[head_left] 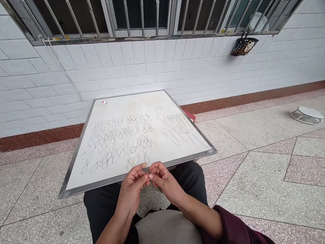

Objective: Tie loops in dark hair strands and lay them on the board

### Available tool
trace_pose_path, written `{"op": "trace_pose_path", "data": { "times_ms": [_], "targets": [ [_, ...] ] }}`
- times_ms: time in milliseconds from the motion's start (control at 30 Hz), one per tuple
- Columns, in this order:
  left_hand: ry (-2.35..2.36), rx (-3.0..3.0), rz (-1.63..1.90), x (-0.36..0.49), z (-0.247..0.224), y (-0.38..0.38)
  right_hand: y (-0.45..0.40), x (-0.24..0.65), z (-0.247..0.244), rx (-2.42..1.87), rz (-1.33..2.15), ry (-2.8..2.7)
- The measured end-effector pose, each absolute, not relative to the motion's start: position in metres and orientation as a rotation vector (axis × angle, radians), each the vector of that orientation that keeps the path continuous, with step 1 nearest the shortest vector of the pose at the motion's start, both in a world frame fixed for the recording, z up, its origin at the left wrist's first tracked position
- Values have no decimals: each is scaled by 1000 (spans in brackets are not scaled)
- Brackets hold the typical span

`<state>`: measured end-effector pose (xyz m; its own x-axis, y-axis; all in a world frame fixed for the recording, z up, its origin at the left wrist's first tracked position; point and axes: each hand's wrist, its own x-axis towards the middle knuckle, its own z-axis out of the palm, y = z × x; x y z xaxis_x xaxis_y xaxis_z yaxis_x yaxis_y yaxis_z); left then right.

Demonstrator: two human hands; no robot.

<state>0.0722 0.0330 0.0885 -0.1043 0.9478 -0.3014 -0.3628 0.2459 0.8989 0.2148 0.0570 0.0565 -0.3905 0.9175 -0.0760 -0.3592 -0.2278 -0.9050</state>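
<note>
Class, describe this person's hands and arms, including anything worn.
The left hand and right hand wear no gloves. A dark maroon sleeve ends on the right forearm; the left forearm shows no sleeve. A tan strip, perhaps tape, covers a left fingertip.

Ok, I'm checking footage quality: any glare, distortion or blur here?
Head view: soft light, no harsh glare on the table; bars fan outward, likely lens distortion; left hand and right hand look sharp, but the strand between them is too fine to trace.

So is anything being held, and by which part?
Yes: a thin strand, pinched by the left fingers and right fingers; I can't tell which part.
</note>
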Motion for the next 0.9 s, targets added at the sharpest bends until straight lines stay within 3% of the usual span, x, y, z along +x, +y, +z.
{"op": "trace_pose_path", "data": {
  "times_ms": [133,400,900],
  "targets": [
    [1233,727,1330,72,87,34,57,215,49,-896,1579,-1369],
    [1252,772,1483,71,78,35,57,219,35,-895,804,-1997],
    [1229,517,1645,60,78,38,59,221,23,-672,123,-2280]
  ]
}}
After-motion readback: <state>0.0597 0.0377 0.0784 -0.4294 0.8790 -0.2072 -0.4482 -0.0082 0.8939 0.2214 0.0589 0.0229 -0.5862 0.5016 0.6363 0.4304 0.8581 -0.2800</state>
